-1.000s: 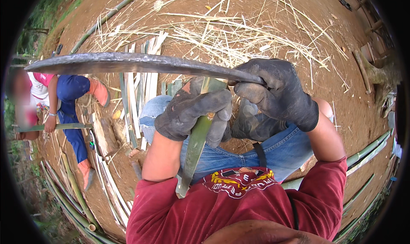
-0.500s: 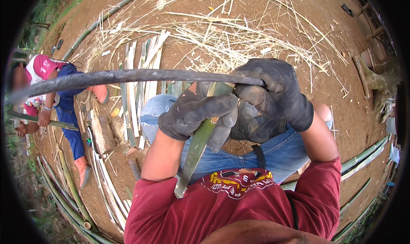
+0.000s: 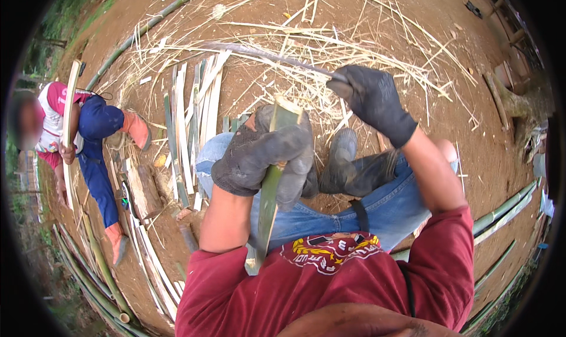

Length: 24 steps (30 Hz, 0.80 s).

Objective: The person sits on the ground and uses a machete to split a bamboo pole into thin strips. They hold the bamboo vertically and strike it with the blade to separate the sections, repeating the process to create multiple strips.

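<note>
My left hand (image 3: 262,157), in a dark work glove, is closed around a split bamboo piece (image 3: 269,210). The bamboo stands roughly lengthwise in front of me, its pale cut end above the fist and its green length running down to my shirt. Off to the right and farther forward, my right hand (image 3: 374,101), also gloved, grips the handle of a machete (image 3: 280,58). The long thin blade points left over the ground, apart from the bamboo. The glove partly hides the handle.
Pale bamboo shavings (image 3: 330,51) litter the ground ahead. Split strips (image 3: 209,95) lie to the left, near a wooden block (image 3: 143,190). A seated co-worker (image 3: 88,125) at left holds a long strip (image 3: 72,107). Bamboo poles (image 3: 501,210) lie at right.
My right hand has moved away from the bamboo's top end, swinging the machete forward. The bamboo is more upright in my left hand. The co-worker's strip has been raised upright.
</note>
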{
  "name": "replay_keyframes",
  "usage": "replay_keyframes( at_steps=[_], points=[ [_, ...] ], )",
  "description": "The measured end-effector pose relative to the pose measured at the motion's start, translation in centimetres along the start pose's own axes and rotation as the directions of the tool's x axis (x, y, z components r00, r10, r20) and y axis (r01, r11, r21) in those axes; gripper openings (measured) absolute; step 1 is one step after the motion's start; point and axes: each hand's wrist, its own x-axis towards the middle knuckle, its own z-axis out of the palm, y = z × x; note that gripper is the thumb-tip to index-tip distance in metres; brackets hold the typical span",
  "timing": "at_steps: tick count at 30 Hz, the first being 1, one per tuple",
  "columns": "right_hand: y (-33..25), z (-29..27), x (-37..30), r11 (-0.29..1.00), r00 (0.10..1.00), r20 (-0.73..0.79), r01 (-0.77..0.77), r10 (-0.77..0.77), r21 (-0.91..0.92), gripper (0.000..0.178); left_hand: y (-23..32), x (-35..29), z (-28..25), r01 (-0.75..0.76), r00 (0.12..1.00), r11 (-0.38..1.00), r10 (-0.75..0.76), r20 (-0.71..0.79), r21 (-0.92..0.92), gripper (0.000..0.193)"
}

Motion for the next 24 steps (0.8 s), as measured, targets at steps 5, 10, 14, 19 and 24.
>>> replay_keyframes(
  at_steps=[5,10,14,19,24],
  points=[
    [0.0,-1.0,-0.2,0.843,0.918,0.082,-0.389,0.388,0.371,0.035,0.2,0.7,-0.2,0.117,0.993,0.992,-0.117,-0.004,0.05,0.015],
    [-3.8,-4.6,3.0,0.666,0.912,0.257,-0.408,0.318,0.625,0.059,0.6,0.6,1.5,0.22,0.975,0.966,-0.212,-0.069,0.138,0.026],
    [-2.6,-4.4,4.2,0.74,0.911,0.41,-0.255,-0.031,0.622,0.055,-0.4,0.7,0.8,0.123,0.991,0.99,-0.126,0.037,0.071,0.017],
    [-1.2,-2.3,4.2,0.85,0.922,0.167,0.238,-0.35,0.469,0.068,-0.3,0.9,0.6,0.219,0.971,0.975,-0.22,0.097,0.024,0.024],
    [-5.3,-4.6,5.8,0.565,0.649,0.755,-0.657,0.089,0.499,0.051,-1.5,0.7,0.7,0.194,0.981,0.978,-0.195,0.003,0.071,0.029]
  ],
)
